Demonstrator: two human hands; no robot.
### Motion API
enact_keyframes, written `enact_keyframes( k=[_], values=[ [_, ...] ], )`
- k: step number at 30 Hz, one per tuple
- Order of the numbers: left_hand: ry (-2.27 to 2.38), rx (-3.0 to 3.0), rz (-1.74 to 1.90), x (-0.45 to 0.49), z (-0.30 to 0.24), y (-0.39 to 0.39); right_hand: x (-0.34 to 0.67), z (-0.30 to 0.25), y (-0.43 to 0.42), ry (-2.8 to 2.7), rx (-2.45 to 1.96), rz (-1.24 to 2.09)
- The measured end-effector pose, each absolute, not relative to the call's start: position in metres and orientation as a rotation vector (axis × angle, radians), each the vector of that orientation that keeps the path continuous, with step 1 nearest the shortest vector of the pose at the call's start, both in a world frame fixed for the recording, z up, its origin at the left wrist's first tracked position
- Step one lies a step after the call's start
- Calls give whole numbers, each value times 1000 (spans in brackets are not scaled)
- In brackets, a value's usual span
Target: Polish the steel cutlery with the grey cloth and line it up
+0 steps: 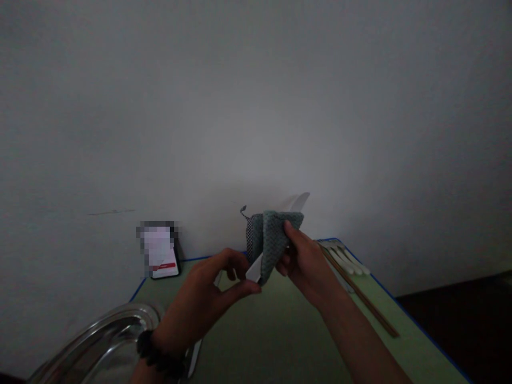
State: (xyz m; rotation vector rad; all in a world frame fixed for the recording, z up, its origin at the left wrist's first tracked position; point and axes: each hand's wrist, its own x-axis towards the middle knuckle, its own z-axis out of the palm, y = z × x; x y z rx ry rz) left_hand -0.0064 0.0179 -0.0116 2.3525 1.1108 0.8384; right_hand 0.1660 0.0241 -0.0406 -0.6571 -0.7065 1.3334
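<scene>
My left hand (216, 288) pinches the lower end of a white utensil (254, 269) between thumb and fingers. Its pale, pointed far end sticks out at the upper right; whether it is a knife or a spoon I cannot tell, as the middle is covered. Folded around that middle is a grey-green textured cloth (276, 240) with a checked edging and a small hanging loop. My right hand (302, 256) grips the cloth from the right, thumb on top, closed over the utensil inside. Both hands are held above the green table.
A green table (276, 341) with blue edging stands against a grey wall. A phone (162, 250) leans at the back left, and a shiny metal basin (112, 325) is at the front left. White-handled utensils (348, 261) and wooden chopsticks (368, 301) lie at right. Another utensil (194, 358) lies near my left wrist.
</scene>
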Motion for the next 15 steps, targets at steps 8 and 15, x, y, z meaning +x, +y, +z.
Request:
enact_keyframes(
  k=[8, 15],
  values=[
    [1129, 2494, 454, -10, -6, 12, 166, -45, 27, -695, -680, 1298],
    [1159, 2445, 75, -26, -7, 1, 191, -55, 50, -407, -617, 1140]
  ],
)
